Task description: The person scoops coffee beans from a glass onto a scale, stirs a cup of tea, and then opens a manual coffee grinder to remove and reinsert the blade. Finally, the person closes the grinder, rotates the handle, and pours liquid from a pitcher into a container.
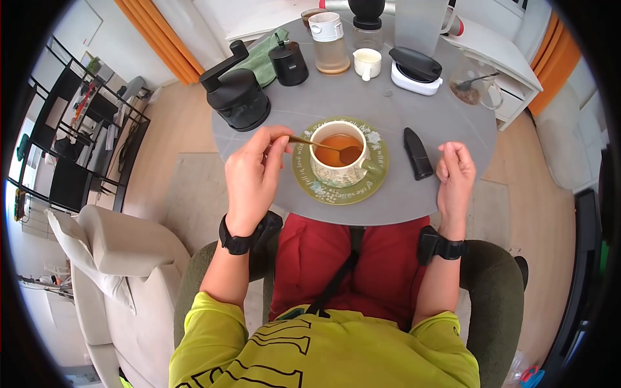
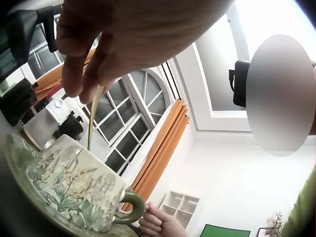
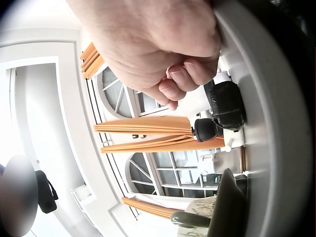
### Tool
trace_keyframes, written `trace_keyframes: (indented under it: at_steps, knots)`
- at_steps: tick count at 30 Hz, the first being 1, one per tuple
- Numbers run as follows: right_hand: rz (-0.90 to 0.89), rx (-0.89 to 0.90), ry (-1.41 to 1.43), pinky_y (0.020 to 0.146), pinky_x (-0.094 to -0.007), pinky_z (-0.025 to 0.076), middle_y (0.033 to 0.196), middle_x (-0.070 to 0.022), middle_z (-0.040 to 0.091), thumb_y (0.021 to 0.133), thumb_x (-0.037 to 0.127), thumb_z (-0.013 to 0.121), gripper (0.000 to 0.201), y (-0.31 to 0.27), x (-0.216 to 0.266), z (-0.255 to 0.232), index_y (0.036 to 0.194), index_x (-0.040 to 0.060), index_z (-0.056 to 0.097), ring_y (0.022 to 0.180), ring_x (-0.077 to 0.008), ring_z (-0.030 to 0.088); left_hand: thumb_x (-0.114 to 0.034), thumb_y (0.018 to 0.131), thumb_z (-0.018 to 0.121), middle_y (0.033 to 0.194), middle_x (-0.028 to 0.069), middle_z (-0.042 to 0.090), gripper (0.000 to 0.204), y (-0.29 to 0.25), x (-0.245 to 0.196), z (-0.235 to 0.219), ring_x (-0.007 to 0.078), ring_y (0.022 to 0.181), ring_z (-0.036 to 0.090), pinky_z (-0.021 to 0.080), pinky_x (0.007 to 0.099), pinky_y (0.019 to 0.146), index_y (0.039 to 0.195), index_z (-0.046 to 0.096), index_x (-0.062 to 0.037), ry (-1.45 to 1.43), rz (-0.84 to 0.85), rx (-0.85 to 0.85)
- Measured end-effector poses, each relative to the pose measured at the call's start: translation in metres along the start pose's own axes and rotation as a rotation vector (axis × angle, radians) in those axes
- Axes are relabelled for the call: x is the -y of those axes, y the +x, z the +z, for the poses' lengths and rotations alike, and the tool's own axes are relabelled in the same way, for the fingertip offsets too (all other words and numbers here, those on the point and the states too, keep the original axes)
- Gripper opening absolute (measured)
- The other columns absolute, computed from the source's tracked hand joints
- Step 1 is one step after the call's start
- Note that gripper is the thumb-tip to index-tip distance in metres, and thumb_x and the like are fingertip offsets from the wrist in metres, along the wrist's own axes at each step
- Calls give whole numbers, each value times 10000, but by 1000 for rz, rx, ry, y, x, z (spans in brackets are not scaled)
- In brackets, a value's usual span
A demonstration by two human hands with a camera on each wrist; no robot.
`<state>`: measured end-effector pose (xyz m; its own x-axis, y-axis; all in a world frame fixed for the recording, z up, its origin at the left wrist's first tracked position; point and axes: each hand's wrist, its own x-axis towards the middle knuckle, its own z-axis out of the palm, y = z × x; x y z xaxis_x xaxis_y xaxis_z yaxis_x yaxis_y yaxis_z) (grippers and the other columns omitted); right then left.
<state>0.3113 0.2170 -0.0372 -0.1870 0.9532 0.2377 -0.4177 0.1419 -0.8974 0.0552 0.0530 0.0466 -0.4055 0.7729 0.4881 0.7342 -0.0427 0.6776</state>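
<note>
My left hand point(image 1: 252, 174) pinches the end of a gold-coloured spoon point(image 1: 304, 140) between thumb and fingers. The spoon's bowl lies in amber-brown liquid point(image 1: 333, 154) inside a white cup with a floral pattern point(image 2: 74, 185) and a green handle point(image 2: 133, 207). Beneath the cup is a green saucer point(image 1: 323, 193) with white lettering and flowers. My right hand point(image 1: 456, 171) rests at the table's right edge, fingers loosely curled, holding nothing. A slim black object point(image 1: 418, 155) lies between the saucer and that hand.
On the grey round table point(image 1: 272, 145) stand a black grinder with a crank point(image 1: 239, 103), a smaller black canister point(image 1: 289, 64), a clear jar with a white collar point(image 1: 331, 55) and a small white pitcher point(image 1: 367, 63). Farther right are a black-and-white device point(image 1: 416, 71) and a glass mug point(image 1: 467, 87).
</note>
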Motion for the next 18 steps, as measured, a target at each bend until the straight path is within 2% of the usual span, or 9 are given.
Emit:
trace_keyframes:
  at_steps: [2, 4, 11, 13, 18]
  knots:
    - [1, -4, -1, 474, -186, 205, 606, 72, 392, 951, 167, 566, 158, 0, 0, -1, 886, 26, 594, 518, -7, 303, -17, 907, 556, 726, 46, 639, 104, 1, 1, 0, 76, 574, 545, 433, 210, 536, 972, 633, 7, 46, 25, -14]
    - [8, -2, -5, 473, -187, 205, 600, 73, 384, 952, 171, 566, 162, 0, -1, 0, 883, 27, 591, 516, -8, 298, -13, 900, 559, 720, 45, 645, 102, 0, 1, -3, 82, 564, 559, 440, 214, 529, 969, 635, -8, 191, 119, -37]
    - [17, 1, -25, 470, -189, 208, 593, 72, 379, 958, 167, 555, 162, 0, -1, 0, 887, 25, 582, 509, -9, 293, -17, 884, 570, 682, 40, 627, 104, 3, -8, -27, 98, 554, 573, 445, 222, 528, 957, 641, -39, 309, 164, 40]
    - [14, -10, -30, 467, -190, 210, 595, 69, 384, 958, 166, 555, 161, 0, 1, 0, 888, 23, 579, 508, -9, 297, -93, 873, 596, 681, 61, 625, 55, 0, -14, -34, 255, 603, 622, 461, 319, 527, 912, 629, -109, 358, 157, 90]
    - [-11, -14, -25, 464, -192, 215, 603, 59, 413, 956, 166, 563, 160, -1, -1, 1, 885, 24, 577, 506, -13, 316, -96, 879, 584, 706, 62, 636, 67, -2, -17, -38, 269, 633, 632, 473, 333, 546, 925, 631, -103, 192, 81, 136]
